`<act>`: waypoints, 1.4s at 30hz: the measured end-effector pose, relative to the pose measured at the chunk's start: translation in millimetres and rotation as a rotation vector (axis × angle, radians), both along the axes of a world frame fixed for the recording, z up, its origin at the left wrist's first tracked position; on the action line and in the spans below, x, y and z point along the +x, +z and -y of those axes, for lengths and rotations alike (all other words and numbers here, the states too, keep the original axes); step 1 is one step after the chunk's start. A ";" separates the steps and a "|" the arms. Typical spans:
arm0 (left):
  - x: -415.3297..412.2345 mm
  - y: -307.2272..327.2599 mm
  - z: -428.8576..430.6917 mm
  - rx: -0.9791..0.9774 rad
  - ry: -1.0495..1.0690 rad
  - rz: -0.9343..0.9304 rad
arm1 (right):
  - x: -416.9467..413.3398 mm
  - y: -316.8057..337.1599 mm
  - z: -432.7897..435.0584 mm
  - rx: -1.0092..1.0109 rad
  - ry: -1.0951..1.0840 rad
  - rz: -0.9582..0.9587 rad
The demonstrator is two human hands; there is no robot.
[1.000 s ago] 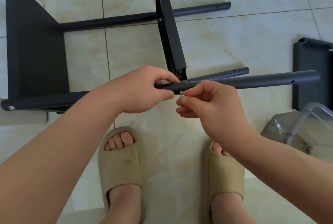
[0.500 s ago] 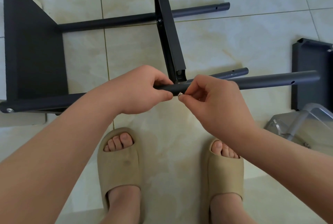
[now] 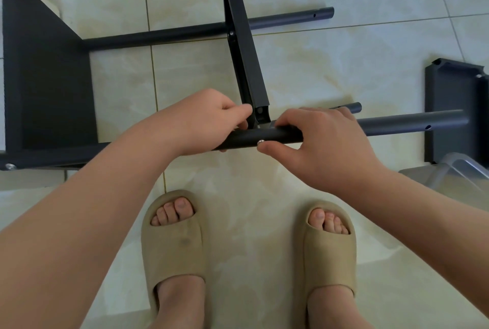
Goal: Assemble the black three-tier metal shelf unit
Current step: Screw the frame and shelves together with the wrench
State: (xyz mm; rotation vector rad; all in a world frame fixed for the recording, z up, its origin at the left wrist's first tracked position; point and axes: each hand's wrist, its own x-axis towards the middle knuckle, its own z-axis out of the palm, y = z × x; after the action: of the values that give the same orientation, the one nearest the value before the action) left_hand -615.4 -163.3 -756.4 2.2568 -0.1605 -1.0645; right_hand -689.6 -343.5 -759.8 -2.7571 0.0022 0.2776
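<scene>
Tube (image 3: 246, 140) gripped by left hand (image 3: 209, 122) and right hand (image 3: 325, 143), whose thumb presses screw (image 3: 261, 142).

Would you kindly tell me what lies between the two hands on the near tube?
In the head view, between left hand and right hand: a bare stretch of tube with a silver screw by the right thumb.

Beige slides (image 3: 173, 246) on cream tiles (image 3: 330, 64); clear tub (image 3: 456, 169) at right
</scene>
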 end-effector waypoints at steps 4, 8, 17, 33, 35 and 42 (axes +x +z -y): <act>13.6 -6.9 14.4 -0.049 0.142 -0.051 | 0.6 -0.5 0.2 0.005 0.008 0.009; 20.7 -10.6 25.3 -0.123 0.222 -0.162 | 1.9 -0.2 -0.7 0.010 -0.010 0.037; 25.0 -12.3 22.1 -0.082 0.149 -0.060 | 17.9 0.8 5.7 -0.005 -0.012 0.031; 34.1 -13.3 15.6 -0.110 0.140 -0.027 | 39.9 -7.2 12.0 0.050 -0.029 0.042; 37.4 -13.1 15.6 -0.119 0.151 -0.031 | 44.3 -7.8 12.1 0.041 -0.028 0.041; 45.5 -13.7 15.0 -0.130 0.170 -0.033 | 55.6 -6.4 12.4 0.053 -0.036 0.008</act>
State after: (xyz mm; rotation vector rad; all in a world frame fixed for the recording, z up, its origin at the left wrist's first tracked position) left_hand -569.9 -178.3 -770.0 2.0943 -0.0230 -0.9729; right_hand -634.0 -355.8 -766.1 -2.7023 0.0422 0.2534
